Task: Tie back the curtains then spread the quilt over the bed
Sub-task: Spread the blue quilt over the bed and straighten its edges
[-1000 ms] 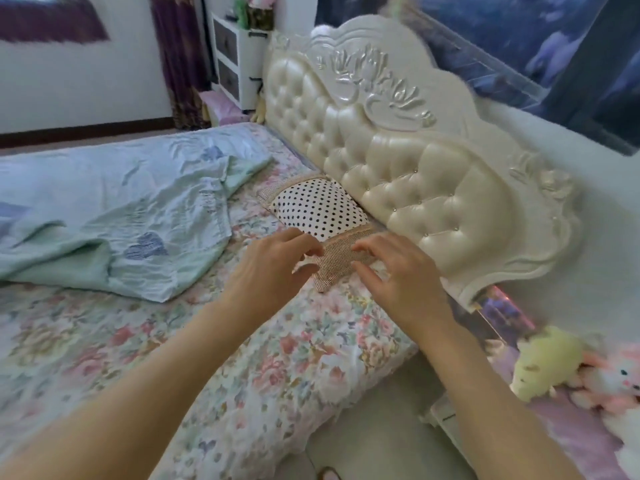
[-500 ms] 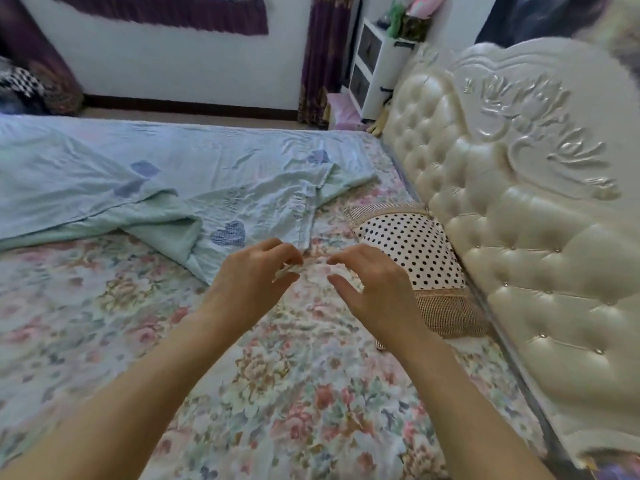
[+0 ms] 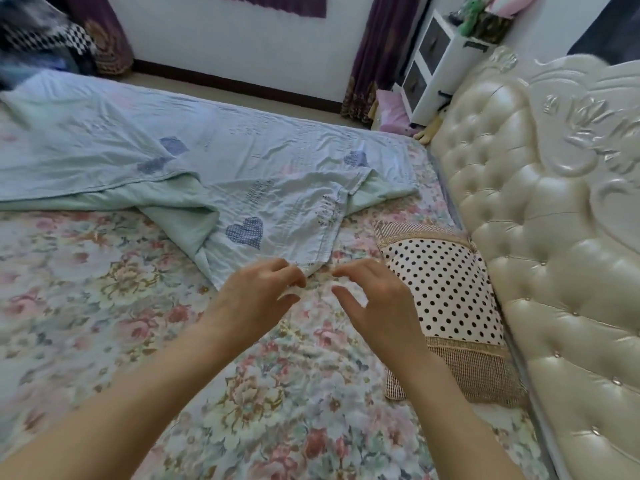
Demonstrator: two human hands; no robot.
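Observation:
The pale blue quilt [image 3: 214,150] with heart patches lies crumpled across the far half of the bed [image 3: 104,306], which has a floral sheet. Its near corner points toward me. My left hand [image 3: 256,299] is at that corner, with thumb and forefinger pinched on the fabric edge. My right hand [image 3: 374,303] hovers just right of the corner, fingers spread, holding nothing. Purple curtains hang at the far wall, one [image 3: 367,60] beside the cabinet and one [image 3: 104,32] at the left.
A polka-dot pillow [image 3: 446,289] lies against the cream tufted headboard [image 3: 540,237] on the right. A white drawer cabinet [image 3: 433,60] stands beyond the headboard, with a pink cushion [image 3: 391,110] on the floor by it. Checkered fabric [image 3: 69,36] is at the far left.
My view has swung left from the headboard and pillow toward the quilt. Both hands have left the pillow edge and moved to the quilt's near corner.

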